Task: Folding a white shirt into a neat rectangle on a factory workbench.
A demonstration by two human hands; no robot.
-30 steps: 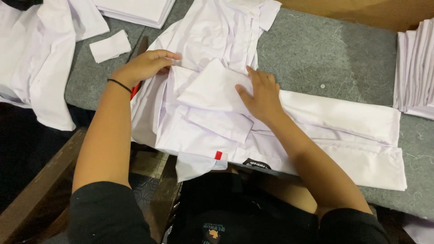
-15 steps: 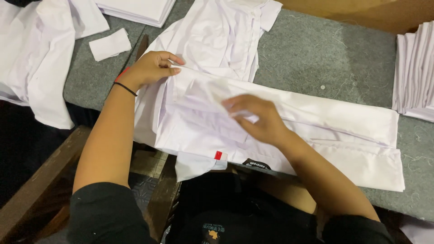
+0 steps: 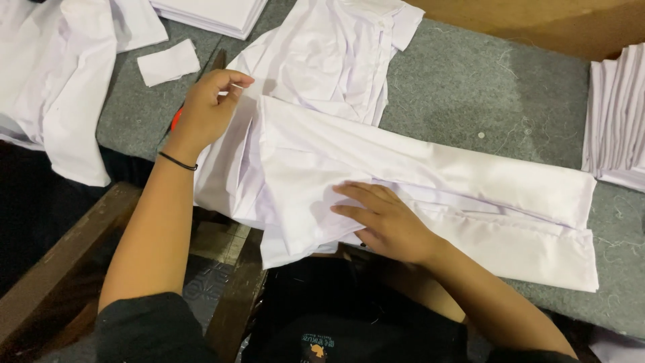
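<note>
A white shirt [image 3: 430,168] lies partly folded across the grey felt table [image 3: 484,87], its long folded panel running to the right. My left hand [image 3: 205,111] pinches the shirt's left edge between thumb and fingers, near a red-handled tool mostly hidden under it. My right hand [image 3: 379,218] lies flat, fingers spread, on the near folded part of the shirt close to the table's front edge. A black band circles my left wrist.
More white garments [image 3: 54,81] pile at the far left. A small white cloth piece [image 3: 168,62] lies beside them. A folded white stack [image 3: 215,13] sits at the top, another stack [image 3: 618,114] at the right edge. A wooden frame [image 3: 60,262] runs below left.
A shirt panel has been folded over toward me, covering the red tag. My right hand slid down onto the near fold. My left hand lifted and pinched the left edge.
</note>
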